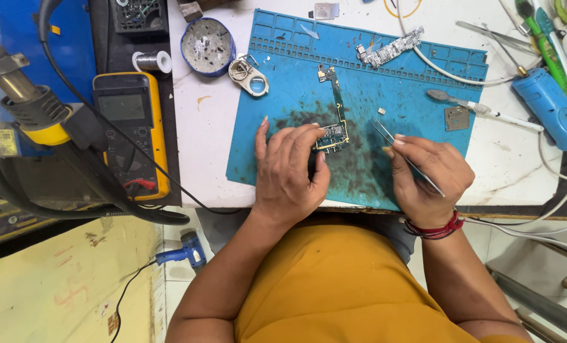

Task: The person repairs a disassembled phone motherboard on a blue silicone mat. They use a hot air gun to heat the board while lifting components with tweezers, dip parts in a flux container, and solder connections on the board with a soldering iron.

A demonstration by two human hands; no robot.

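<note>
My left hand (288, 170) rests on a blue work mat (283, 108), its fingertips pinning the lower end of a narrow green circuit board (335, 121) that runs up the mat. My right hand (428, 173) grips thin metal tweezers (385, 134), whose tips point up-left and hover just right of the board, apart from it. A tiny loose metal piece (381, 111) lies on the mat above the tweezers.
A second circuit board (391, 48) lies at the mat's top. A yellow multimeter (131, 127), solder spool (153, 61), round blue tin (207, 46) and metal ring part (248, 76) sit left. A white-handled tool (486, 109), metal shield (456, 118) and blue cylinder (550, 108) are right.
</note>
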